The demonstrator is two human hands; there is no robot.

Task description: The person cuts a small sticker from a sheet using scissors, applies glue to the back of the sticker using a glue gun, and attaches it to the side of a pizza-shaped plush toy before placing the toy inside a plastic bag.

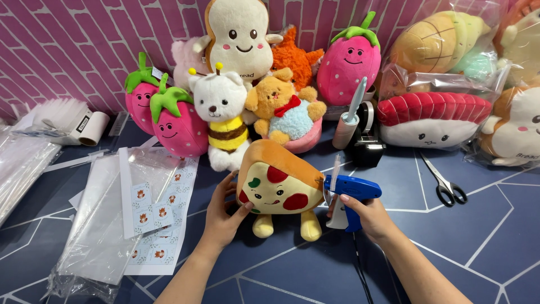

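Dark blue table (478, 225), near edge: left hand (222, 217) is gripping the soft, light pizza plush (278, 188) by its side; right hand (365, 217) is clasping a tagging gun (351, 194).

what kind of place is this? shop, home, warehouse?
Most likely a small packing or tagging bench for plush toys. The right hand holds a blue tagging gun against a pizza plush steadied by the left hand; clear bags and a sticker sheet lie beside, and bagged toys behind.

Clear bags (107, 225) and a white sticker sheet (160, 217) lie left.
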